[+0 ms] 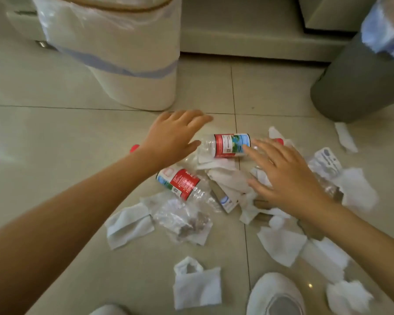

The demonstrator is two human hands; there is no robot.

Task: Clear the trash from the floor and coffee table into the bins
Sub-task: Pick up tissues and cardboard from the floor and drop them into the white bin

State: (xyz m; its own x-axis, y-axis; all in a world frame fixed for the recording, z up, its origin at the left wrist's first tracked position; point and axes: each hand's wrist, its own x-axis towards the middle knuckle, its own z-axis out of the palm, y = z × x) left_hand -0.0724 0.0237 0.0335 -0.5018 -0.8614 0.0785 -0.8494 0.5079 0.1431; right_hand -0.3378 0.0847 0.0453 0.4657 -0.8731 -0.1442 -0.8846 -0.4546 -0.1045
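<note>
Nearest to us, at the bottom edge, sit our white shoes: one on the right and the toe of another to its left, on the pale tiled floor. Just ahead of them a folded white tissue lies flat, with more crumpled tissues scattered to the right and another sheet to the left.

In the middle of the litter lies a clear plastic bag with some brown scraps inside. Beside it a plastic bottle with a red label lies on its side, partly under our left forearm. A second red-labelled bottle lies on its side further on, between our two hands.

Our left hand reaches over the floor with fingers spread and relaxed; its grip holds nothing, the thumb close to the far bottle's base. Our right hand hovers palm down over the tissues, fingers straight and splayed, index tip at the far bottle's label, also holding nothing.

Beyond the pile stands a white bin lined with a translucent bag, on the left. A grey bin with a bluish liner stands on the right, a tissue scrap near its foot.
</note>
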